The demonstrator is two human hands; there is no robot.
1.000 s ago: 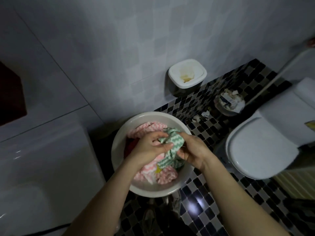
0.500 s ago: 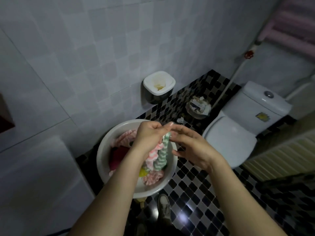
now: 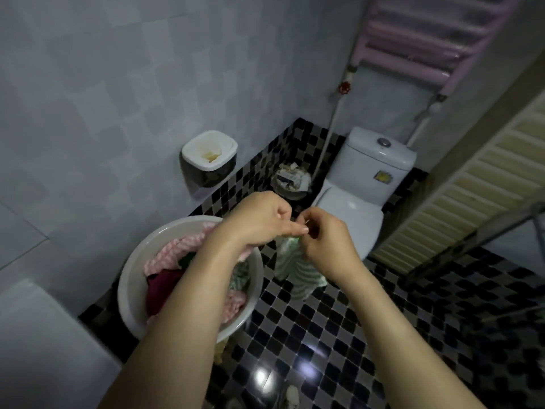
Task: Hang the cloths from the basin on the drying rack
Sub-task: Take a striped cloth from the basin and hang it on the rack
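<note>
A white basin (image 3: 134,278) stands on the checkered floor at the left, holding pink-and-white cloths (image 3: 174,253) and a dark red cloth (image 3: 160,287). A green-and-white striped cloth (image 3: 290,265) hangs in the air just right of the basin. My left hand (image 3: 259,221) and my right hand (image 3: 323,239) pinch its top edge side by side. The cloth droops below my right hand, partly hidden by my wrist. A metal bar of the drying rack (image 3: 483,231) shows at the right edge.
A white toilet (image 3: 354,214) stands beyond my hands, with a full waste bin (image 3: 290,180) to its left. A wall-mounted white box (image 3: 210,156) hangs on the tiled wall. A pink radiator (image 3: 427,33) is mounted high at the right. A white appliance (image 3: 44,349) fills the lower left.
My hands have lifted the green striped cloth out of the basin and moved it right. My right hand has closed on its top edge. The view has tilted upward.
</note>
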